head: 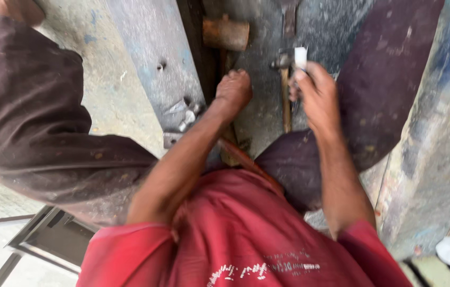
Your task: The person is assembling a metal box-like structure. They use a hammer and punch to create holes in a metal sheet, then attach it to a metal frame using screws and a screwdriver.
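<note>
Hammers, two counted, lay on the grey floor (129, 101) between the person's knees. One hammer (286, 79) with a slim wooden handle sat at about 12 o'clock from the red shirt (235, 234), its dark metal head at the far end, handle running back toward the body. A second, heavier hammer head (226, 33), rusty and cylindrical, lay just beyond at 11 o'clock; its handle was mostly hidden behind the left hand.

Left hand (234, 89) was closed into a loose fist, knuckles up, pressed down near the heavy hammer's handle; whether the fingers gripped anything could not be told.

Right hand (316, 95) hovered just beside the slim hammer at 1 o'clock, fingers curled and pinched around one small white piece (301, 56), held upright at the fingertips. The picture was blurred there, so the piece's kind stayed unclear.

One metal bracket (182, 119) lay on the painted steel at 10 o'clock from the left hand. Two dark-trousered legs, one on each side. One grey metal frame (49, 239) at 8 o'clock.
</note>
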